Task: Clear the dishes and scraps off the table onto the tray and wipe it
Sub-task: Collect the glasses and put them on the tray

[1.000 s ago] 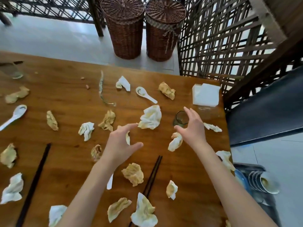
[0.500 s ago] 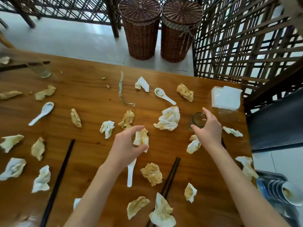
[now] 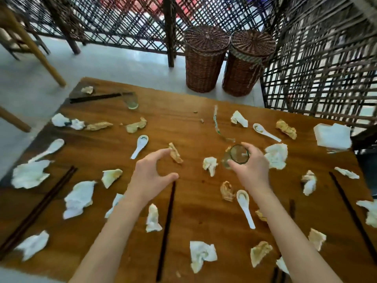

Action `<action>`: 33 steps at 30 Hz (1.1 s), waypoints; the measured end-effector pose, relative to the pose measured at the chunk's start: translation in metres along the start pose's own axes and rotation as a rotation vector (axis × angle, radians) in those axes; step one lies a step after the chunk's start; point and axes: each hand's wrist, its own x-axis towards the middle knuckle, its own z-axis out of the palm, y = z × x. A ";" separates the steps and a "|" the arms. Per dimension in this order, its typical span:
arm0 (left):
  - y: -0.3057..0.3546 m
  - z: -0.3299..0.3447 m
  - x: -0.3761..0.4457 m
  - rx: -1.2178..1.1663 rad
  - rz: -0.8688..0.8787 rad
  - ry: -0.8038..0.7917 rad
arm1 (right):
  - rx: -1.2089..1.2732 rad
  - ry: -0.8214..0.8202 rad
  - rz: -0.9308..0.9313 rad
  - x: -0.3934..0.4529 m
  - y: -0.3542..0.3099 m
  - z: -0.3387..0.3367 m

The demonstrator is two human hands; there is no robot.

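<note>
Looking down from the head view, the collecting step is what's in hand: a small clear glass (image 3: 236, 157) is gripped by the right hand (image 3: 252, 167) just right of the frame's centre, fingers wrapped around its rim and side, and it looks lifted off or barely resting on the wooden table (image 3: 189, 123), hard to tell which. The left hand (image 3: 150, 176) is held spread at centre frame, thumb and fingers apart, nothing in it, with a crumpled stained napkin (image 3: 175, 155) just beyond the fingertips. No tray is seen in this frame, so it can't be said where the glass gets dropped off. Loads is left: soiled napkins everywhere, white spoons like the one (image 3: 140, 145) left of centre, dark chopsticks (image 3: 166, 229) at lower centre, and a second glass (image 3: 131, 102) lying tipped at upper left. Next, the nearby napkin probably gets pinched by the free hand, gently, since it's light and floppy; wiping isn't close yet.
</note>
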 end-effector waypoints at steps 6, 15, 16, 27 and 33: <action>-0.082 -0.083 0.017 0.094 0.002 -0.017 | 0.023 -0.011 0.012 -0.034 -0.095 0.063; -0.133 -0.116 0.111 0.106 0.034 0.004 | 0.089 -0.065 0.015 -0.013 -0.168 0.120; -0.136 -0.116 0.122 0.116 0.037 0.006 | 0.091 -0.075 0.017 -0.006 -0.173 0.126; -0.177 -0.106 0.262 0.154 0.084 0.059 | 0.094 -0.078 -0.006 0.081 -0.214 0.201; -0.175 -0.085 0.314 0.176 0.099 0.053 | 0.116 -0.019 0.040 0.112 -0.223 0.219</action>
